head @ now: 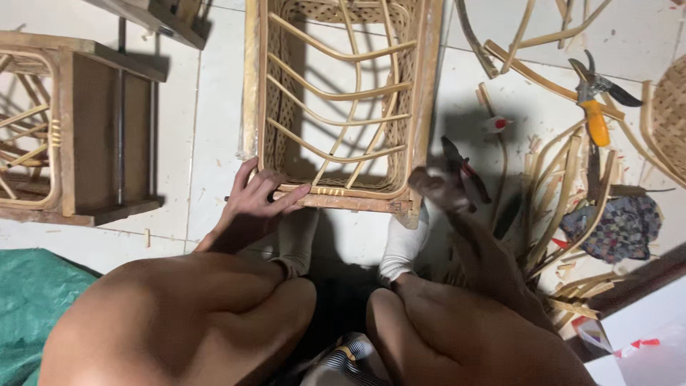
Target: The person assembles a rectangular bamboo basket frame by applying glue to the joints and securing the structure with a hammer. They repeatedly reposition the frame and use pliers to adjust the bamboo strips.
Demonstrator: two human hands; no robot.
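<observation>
head view: the rattan frame (339,100) lies on the tiled floor (214,129) at 12 o'clock from the person's knees. the left hand (259,200) rests flat on the frame's near rail at its 7 o'clock corner, fingers spread. the right hand (437,189), blurred, is at the 5 o'clock corner, closed around pliers (464,171) with red grips. yellow-handled cutters (594,107) lie at 2 o'clock among rattan strips (564,171). a wooden stool (78,129) stands at 9 o'clock, a green tarp (28,300) at 8 o'clock.
</observation>
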